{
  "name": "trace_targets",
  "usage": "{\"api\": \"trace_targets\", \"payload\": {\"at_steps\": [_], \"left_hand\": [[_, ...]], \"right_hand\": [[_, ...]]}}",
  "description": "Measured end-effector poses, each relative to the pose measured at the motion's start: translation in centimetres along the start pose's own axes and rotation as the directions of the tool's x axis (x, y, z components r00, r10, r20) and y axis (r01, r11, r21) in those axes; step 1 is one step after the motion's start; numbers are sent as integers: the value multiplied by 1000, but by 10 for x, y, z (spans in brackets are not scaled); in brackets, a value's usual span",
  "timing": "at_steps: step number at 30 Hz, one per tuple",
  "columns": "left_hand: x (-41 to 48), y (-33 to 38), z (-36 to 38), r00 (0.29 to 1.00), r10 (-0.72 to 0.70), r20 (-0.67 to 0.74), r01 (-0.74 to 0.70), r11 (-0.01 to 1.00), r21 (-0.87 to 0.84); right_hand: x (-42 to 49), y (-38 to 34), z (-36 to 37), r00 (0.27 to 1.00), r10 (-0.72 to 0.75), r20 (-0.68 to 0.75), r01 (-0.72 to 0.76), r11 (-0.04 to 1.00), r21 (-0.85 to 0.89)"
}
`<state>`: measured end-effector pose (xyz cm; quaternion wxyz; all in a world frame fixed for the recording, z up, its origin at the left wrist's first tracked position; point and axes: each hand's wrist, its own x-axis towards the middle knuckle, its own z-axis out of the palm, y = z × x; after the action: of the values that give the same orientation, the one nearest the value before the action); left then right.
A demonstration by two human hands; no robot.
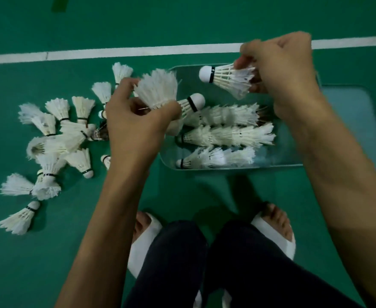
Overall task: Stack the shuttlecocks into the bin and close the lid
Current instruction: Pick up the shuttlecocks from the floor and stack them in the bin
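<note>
Right hand (280, 70) is pinching the feather skirt of one shuttlecock (226, 79), cork pointing left, above the clear bin (238, 167); left hand (136, 116) is gripping a second shuttlecock (160, 91) at its skirt base. Nested rows (227, 136) are lying in the bin; loose shuttlecocks (56, 134) are littering the floor (204, 30) beside it. Judged feather-light and easily crushed: gripping near the stiff cork end is likely sparing the vanes.

No legible txt anywhere. Tiny dark marks are showing on the feathers of one raised shuttlecock (233, 80) and on the stacked rows (227, 135) lying in the bin (280, 156), but they're coming out too small & blurred to read. No nos., brands or signs are reading either.
</note>
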<state>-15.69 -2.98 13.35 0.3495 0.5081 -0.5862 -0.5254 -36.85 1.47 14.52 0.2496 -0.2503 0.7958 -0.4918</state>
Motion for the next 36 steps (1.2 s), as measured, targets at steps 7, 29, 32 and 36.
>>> {"api": "trace_targets", "payload": {"at_steps": [7,29,32,36], "left_hand": [[11,-21,83,960,-159,231,133,983,126],[15,-57,105,934,-256,248,163,926,340],[14,-57,108,927,-264,268,166,926,339],[13,-58,110,920,-280,273,180,922,342]], "right_hand": [[15,68,-64,969,230,92,-137,808,-573],[25,144,-17,697,691,192,-459,635,-621],[24,149,-11,616,752,234,-479,593,-646],[21,140,-8,706,680,197,-333,564,-756]]}}
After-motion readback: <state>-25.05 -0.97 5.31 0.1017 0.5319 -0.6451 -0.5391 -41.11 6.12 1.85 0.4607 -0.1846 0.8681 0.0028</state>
